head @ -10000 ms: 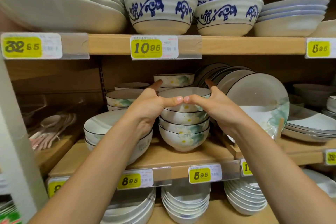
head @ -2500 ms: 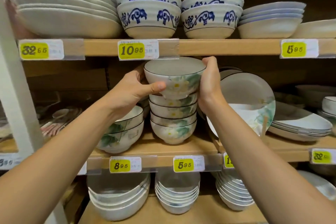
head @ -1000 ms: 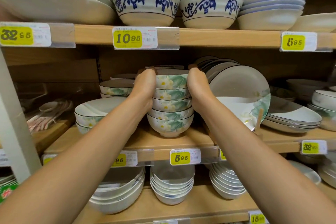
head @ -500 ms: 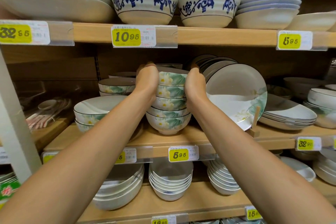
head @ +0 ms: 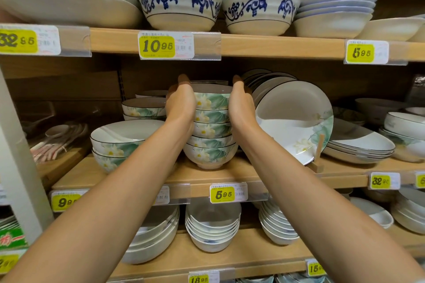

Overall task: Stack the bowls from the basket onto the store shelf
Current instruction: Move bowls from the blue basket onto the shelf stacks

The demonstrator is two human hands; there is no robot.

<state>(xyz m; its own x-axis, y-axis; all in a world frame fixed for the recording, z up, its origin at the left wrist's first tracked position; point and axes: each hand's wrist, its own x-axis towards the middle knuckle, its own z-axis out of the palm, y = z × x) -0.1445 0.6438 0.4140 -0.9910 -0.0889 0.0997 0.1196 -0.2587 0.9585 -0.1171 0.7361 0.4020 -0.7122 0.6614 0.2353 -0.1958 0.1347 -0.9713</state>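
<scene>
Head view: stack of five nested bowls upright on middle shelf, foot ring seated on the wood just behind the 5.95 price tag. Long axis vertical, centred between both hands, neither hand nearer. Left hand flat against left flank of upper bowls; right hand mirrored on right flank. Fingers apparently extended past the rim rather than curled, thumbs hidden, nothing lifted. Glazed ceramic, smooth and glossy: white with green leaf and yellow-centred flower print, thin dark rim line, rounded walls tapering to a small foot. Judged as final squaring of the stack; withdraw straight back, both sides together. Just right: tilted display plate on wooden stand, near right wrist. Left: wider matching bowls, close to left forearm.
</scene>
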